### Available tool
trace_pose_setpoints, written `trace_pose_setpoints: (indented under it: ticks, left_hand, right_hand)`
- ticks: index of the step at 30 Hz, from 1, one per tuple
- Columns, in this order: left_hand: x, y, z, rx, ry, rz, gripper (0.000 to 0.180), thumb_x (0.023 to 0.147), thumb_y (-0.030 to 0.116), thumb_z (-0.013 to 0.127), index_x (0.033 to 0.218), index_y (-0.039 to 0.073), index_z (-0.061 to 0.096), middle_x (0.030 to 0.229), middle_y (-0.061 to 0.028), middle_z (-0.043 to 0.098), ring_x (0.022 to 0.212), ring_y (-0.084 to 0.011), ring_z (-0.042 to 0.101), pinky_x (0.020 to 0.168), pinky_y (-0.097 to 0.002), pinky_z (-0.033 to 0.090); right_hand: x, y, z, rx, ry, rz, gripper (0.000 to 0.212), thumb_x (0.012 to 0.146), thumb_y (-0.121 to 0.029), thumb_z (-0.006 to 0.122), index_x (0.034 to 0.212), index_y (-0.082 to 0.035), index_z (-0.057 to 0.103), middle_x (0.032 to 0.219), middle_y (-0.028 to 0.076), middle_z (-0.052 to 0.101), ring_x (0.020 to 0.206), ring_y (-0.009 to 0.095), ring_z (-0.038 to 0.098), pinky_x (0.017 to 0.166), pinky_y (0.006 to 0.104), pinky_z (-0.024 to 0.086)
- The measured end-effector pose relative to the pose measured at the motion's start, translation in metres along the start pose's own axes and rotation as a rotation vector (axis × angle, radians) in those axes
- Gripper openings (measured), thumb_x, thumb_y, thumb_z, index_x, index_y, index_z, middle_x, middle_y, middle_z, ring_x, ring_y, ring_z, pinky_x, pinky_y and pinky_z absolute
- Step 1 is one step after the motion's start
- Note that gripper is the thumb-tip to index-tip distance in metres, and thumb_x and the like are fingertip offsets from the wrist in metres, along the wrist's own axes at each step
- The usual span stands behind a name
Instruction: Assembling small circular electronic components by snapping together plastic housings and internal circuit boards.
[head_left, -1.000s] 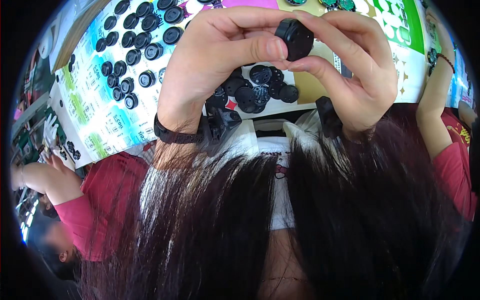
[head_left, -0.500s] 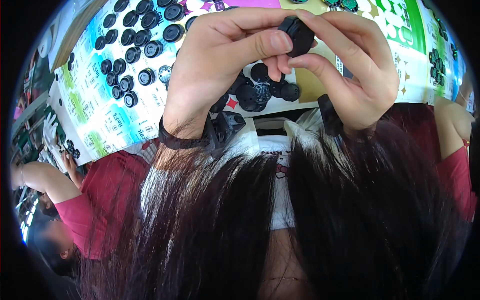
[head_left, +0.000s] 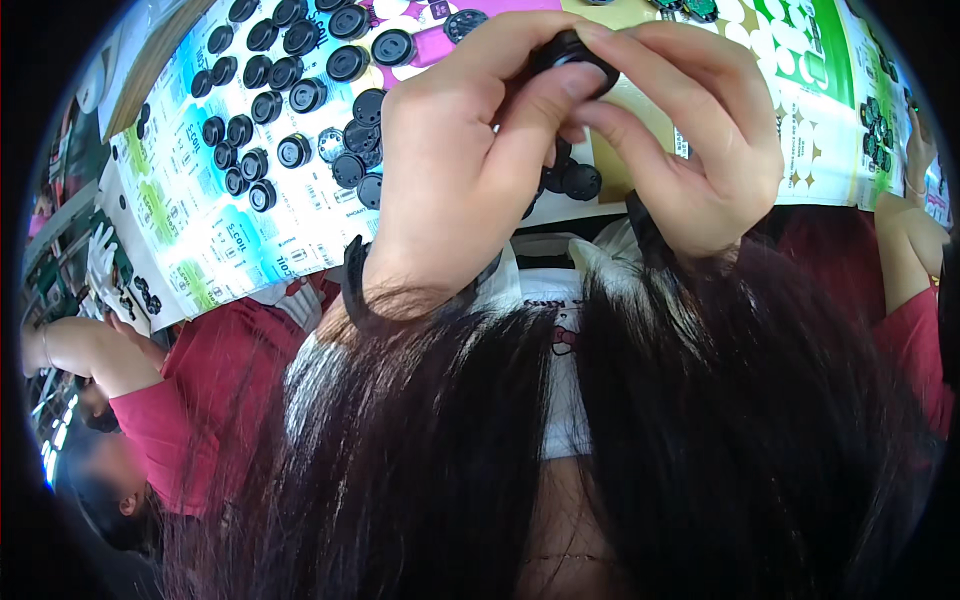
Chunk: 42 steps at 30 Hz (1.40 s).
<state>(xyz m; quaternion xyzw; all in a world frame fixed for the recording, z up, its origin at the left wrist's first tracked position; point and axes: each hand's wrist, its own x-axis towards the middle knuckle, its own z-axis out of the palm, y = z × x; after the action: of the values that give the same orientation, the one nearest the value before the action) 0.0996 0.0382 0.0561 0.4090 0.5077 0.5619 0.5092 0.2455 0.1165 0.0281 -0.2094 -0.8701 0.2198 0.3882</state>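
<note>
Both hands meet above the table's far middle and pinch one round black plastic part point(head_left: 570, 48). My left hand point(head_left: 445, 165) has its thumb pressed on the part's near side. From the right, my right hand point(head_left: 705, 140) grips its edge with thumb and fingers. Fingers cover much of the part. Below them lie loose black discs point(head_left: 580, 182), partly hidden by my left hand. More flat black discs point(head_left: 348, 170) rest just left of that hand. Farther left, several round black caps with ringed tops point(head_left: 294, 151) are spread out.
Printed colourful sheets point(head_left: 240, 235) cover the table. Green circuit boards point(head_left: 875, 135) lie toward the right end. A person in a red shirt point(head_left: 200, 420) sits at left, near a white glove point(head_left: 100, 255); another person's arm point(head_left: 905, 245) shows at right. Long hair hangs in the foreground.
The black part has been tilted between my fingers and moved slightly up and left. My left hand has shifted right and turned, uncovering discs on its left and covering more of the pile below.
</note>
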Motion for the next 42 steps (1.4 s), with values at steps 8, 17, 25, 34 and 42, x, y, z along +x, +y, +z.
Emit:
trace_pose_setpoints:
  ticks: [8, 17, 25, 34, 42]
  left_hand:
    - [0.000, -0.012, 0.020, 0.458, 0.276, 0.175, 0.019, 0.087, -0.003, 0.049, 0.105, -0.005, 0.056, 0.088, -0.0074, 0.062, 0.063, -0.0048, 0.048, 0.055, -0.0160, 0.038]
    - [0.025, -0.016, -0.020, 0.374, 0.011, -0.079, 0.023, 0.089, 0.002, 0.047, 0.109, 0.000, 0.058, 0.079, -0.0003, 0.057, 0.064, -0.0039, 0.049, 0.058, -0.0165, 0.040]
    - [0.079, -0.031, -0.126, 1.030, 0.234, 0.058, 0.025, 0.089, 0.002, 0.043, 0.112, 0.002, 0.052, 0.089, -0.0103, 0.054, 0.078, -0.0200, 0.053, 0.072, -0.0310, 0.044]
    - [0.071, -0.045, -0.129, 1.458, -0.014, -0.065, 0.051, 0.089, 0.018, 0.046, 0.131, -0.004, 0.028, 0.129, -0.0250, 0.028, 0.116, -0.0363, 0.034, 0.096, -0.0453, 0.030]
    - [0.064, -0.055, -0.135, 1.838, 0.087, 0.295, 0.040, 0.089, 0.026, 0.049, 0.123, 0.005, 0.051, 0.132, -0.0210, 0.043, 0.127, -0.0373, 0.034, 0.101, -0.0476, 0.029]
  right_hand:
    - [-0.004, -0.010, 0.018, 0.625, 0.038, 0.452, 0.043, 0.072, -0.003, 0.070, 0.113, 0.003, 0.058, 0.098, 0.013, 0.061, 0.084, 0.022, 0.061, 0.077, 0.0266, 0.047]
    - [-0.007, 0.014, 0.023, 0.877, -0.086, 0.673, 0.033, 0.085, 0.002, 0.056, 0.118, 0.003, 0.054, 0.112, 0.011, 0.058, 0.105, 0.018, 0.056, 0.088, 0.0280, 0.045]
    - [-0.007, 0.021, 0.023, 0.135, -0.295, 0.306, 0.034, 0.079, -0.012, 0.065, 0.112, -0.008, 0.057, 0.113, 0.008, 0.057, 0.100, 0.024, 0.056, 0.083, 0.0311, 0.046]
    - [0.001, 0.016, 0.051, -0.027, -0.571, 0.135, 0.031, 0.073, -0.008, 0.065, 0.102, -0.005, 0.055, 0.096, 0.010, 0.053, 0.089, 0.030, 0.056, 0.075, 0.0372, 0.047]
    - [0.007, 0.016, 0.064, -0.007, -0.616, -0.017, 0.029, 0.068, 0.001, 0.063, 0.095, 0.001, 0.053, 0.097, 0.014, 0.050, 0.091, 0.030, 0.055, 0.075, 0.0364, 0.047]
